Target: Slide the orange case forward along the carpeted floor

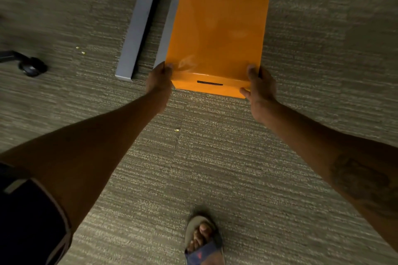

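Gripped at both near corners: orange case was held by left hand and right hand, fingers wrapped over its edges. Case was laid lengthwise on the carpeted floor, extending out of view at top, grey metal frame legs just beside its left. Sandalled foot was seen near bottom, well apart from case. Chair caster was seen far left.

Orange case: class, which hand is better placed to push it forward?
Neither clearly: the left hand and right hand each grip a near corner of the orange case, so both should push together.
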{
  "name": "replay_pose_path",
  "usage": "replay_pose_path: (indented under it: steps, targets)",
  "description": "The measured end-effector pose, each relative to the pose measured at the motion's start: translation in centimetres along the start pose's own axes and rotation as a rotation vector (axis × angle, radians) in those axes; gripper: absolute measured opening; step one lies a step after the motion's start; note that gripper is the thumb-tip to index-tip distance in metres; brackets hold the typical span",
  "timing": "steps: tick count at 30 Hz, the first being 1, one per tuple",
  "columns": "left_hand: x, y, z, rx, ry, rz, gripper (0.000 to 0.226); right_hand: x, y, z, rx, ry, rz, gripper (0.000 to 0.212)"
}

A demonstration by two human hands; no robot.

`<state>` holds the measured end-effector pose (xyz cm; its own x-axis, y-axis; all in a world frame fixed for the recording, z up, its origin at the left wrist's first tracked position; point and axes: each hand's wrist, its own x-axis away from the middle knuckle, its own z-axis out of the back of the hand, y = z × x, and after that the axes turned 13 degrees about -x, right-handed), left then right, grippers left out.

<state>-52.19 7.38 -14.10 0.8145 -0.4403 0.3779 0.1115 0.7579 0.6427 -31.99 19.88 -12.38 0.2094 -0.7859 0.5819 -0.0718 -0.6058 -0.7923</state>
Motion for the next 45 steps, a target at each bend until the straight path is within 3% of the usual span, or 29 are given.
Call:
replay_pose_path:
  steps: [3,5,10,13,17,24,33,37,45]
  targets:
    - [0.7,0.7,0.1,-0.144,0.028,-0.032,0.035,-0.3,0.0,0.3,0.113,-0.026,0.040,0.026]
    - [1.2,1.4,0.1,-0.218,0.063,-0.034,0.044,-0.2,-0.5,0.5,0.311,-0.027,0.133,0.024]
    - [4.0,1.8,-0.2,-0.376,0.087,-0.176,0.074,0.8,-0.6,1.1,0.766,0.034,0.452,0.066]
    - [6.6,1.4,-0.1,-0.561,0.086,-0.261,0.077,1.6,-0.1,2.9,1.056,-0.086,0.542,0.068]
    - [10.5,1.9,-0.1,-0.792,0.040,-0.372,0.077,3.6,-0.6,4.7,1.246,-0.214,0.623,0.067]
    - [17.5,3.3,-0.5,-0.954,-0.019,-0.461,0.078,8.8,-2.8,7.1,1.375,-0.336,0.639,0.067]
    - [28.7,7.0,1.7,-0.935,-0.010,-0.507,0.080,17.6,-8.0,10.6,1.377,-0.387,0.644,0.067]
    - [33.4,10.7,3.9,-0.930,-0.019,-0.531,0.077,22.3,-12.0,11.5,1.370,-0.390,0.645,0.067]
    - [41.5,20.8,9.8,-0.998,-0.213,-0.427,0.075,31.9,-21.9,13.2,1.338,-0.432,0.587,0.065]
